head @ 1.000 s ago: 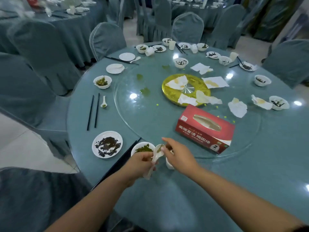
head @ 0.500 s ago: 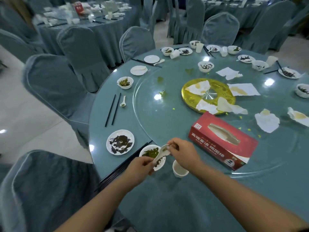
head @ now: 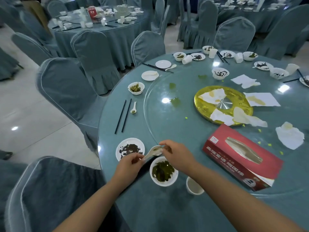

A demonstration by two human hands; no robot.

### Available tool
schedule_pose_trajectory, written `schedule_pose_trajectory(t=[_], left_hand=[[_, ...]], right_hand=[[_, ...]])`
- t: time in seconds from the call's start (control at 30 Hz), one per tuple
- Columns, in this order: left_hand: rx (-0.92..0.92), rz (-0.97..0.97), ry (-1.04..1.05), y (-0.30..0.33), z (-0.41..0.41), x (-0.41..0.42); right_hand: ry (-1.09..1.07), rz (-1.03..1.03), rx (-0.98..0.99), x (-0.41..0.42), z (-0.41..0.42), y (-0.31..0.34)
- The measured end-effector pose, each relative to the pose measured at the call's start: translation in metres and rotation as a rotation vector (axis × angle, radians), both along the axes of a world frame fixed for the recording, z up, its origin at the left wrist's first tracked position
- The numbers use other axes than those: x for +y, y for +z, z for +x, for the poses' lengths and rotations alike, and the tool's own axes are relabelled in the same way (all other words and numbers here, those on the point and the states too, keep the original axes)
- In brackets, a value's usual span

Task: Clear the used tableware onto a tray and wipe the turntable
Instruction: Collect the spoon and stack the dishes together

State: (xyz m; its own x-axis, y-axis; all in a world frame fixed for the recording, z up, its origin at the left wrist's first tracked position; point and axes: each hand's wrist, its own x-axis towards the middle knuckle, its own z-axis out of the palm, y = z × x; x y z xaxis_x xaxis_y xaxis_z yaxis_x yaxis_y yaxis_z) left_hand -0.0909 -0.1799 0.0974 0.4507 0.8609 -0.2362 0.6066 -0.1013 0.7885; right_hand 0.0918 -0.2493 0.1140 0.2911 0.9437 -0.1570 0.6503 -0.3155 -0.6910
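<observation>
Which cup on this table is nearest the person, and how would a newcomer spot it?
Start at the red tissue box on the glass turntable. Just off its near-left corner, on the tablecloth below the right forearm, stands a small white cup. Unlike the bowl of greens to its left it is narrower and shows no greens, and unlike the far cups it stands alone and upright.

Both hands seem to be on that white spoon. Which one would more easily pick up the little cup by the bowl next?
Probably the right hand. The cup stands under that forearm, right of the bowl. The left hand holds the spoon by its handle and would have to cross over the bowl.
</observation>
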Motion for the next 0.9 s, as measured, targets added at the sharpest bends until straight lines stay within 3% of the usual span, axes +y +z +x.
schedule_pose_trajectory(t=[0.57,0.77,0.9], left_hand=[[0.164,-0.138,0.226,-0.093,-0.048,0.199],[0.193,-0.188,0.164,-0.123,-0.046,0.213],[0.254,-0.105,0.078,-0.132,-0.046,0.214]], right_hand=[[0.055,-0.325,-0.187,0.145,-0.019,-0.054],[0.117,-0.417,-0.236,0.168,-0.027,-0.077],[0.106,-0.432,-0.251,0.181,-0.026,-0.085]])
